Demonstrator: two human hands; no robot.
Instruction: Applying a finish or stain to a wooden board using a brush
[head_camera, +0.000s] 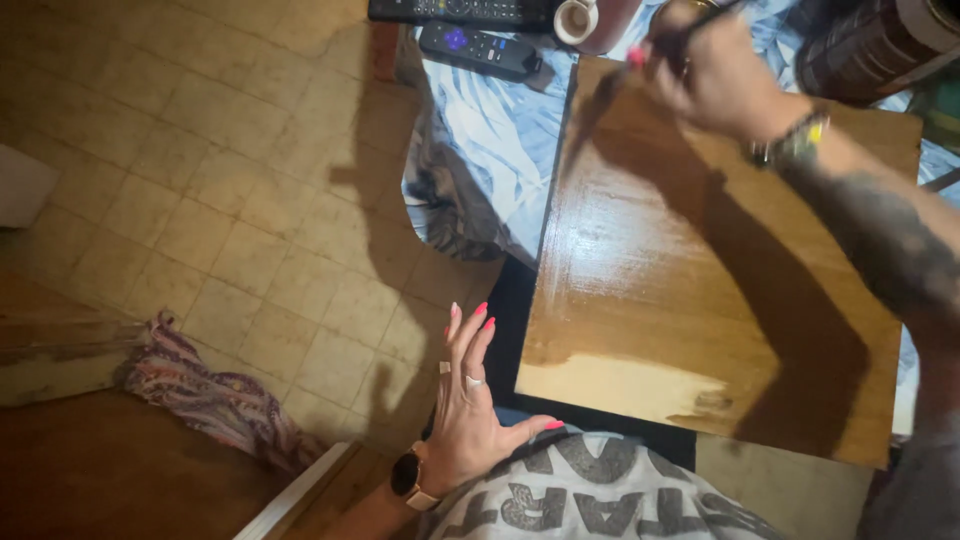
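Head view: a wooden board (700, 290) fills the right half of the frame, glossy and dark with wet stain except a pale bare strip along its lower left edge. The right hand (715, 70), at the top right, is closed around a brush (625, 75) whose tip touches the board's upper left corner. The left hand (470, 400), at the lower centre, is open with fingers spread and holds nothing; it hovers over the tiled floor (230, 190), just left of the board's lower left corner. A remote (478, 48) lies on striped cloth (490, 140) at top centre.
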